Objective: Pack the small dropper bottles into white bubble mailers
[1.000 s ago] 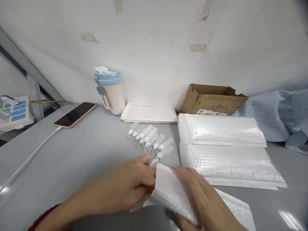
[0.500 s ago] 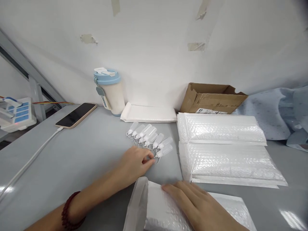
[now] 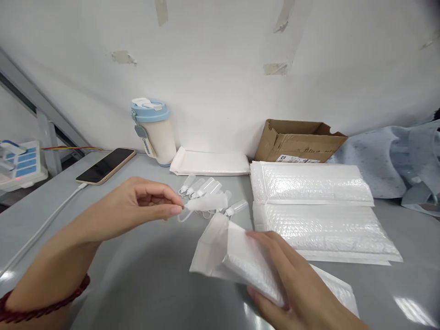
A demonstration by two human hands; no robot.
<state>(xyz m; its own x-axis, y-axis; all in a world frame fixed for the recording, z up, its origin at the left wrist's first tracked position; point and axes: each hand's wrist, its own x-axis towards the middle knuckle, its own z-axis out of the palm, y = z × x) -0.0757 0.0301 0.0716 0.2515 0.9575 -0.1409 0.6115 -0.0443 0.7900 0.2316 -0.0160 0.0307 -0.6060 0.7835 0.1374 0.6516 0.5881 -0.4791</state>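
Note:
My left hand (image 3: pixel 137 204) pinches a small translucent squeeze bottle (image 3: pixel 208 202) by its tip, the body pointing right above the table. A thin cap loop hangs under its nozzle. In my right hand (image 3: pixel 292 275) is a white bubble mailer (image 3: pixel 252 263), gripped around its sides, with the open flap end turned up and to the left. The two hands are apart, and the bottle is outside the mailer. Behind the held bottle, several similar bottles (image 3: pixel 206 187) lie side by side on the grey table, some partly hidden by it.
Flat bubble mailers (image 3: pixel 319 224) are stacked at right, and another mailer (image 3: pixel 338 288) lies partly under my right hand. A closed-looking white mailer (image 3: pixel 213 163) rests by the wall. Around them are a cardboard box (image 3: pixel 302 137), a tumbler (image 3: pixel 156 133) and a phone (image 3: pixel 106 166) with its cable.
My left hand has lifted one bottle from the group and moved up and left. My right hand has raised the mailer off the table and tilted its opening upward.

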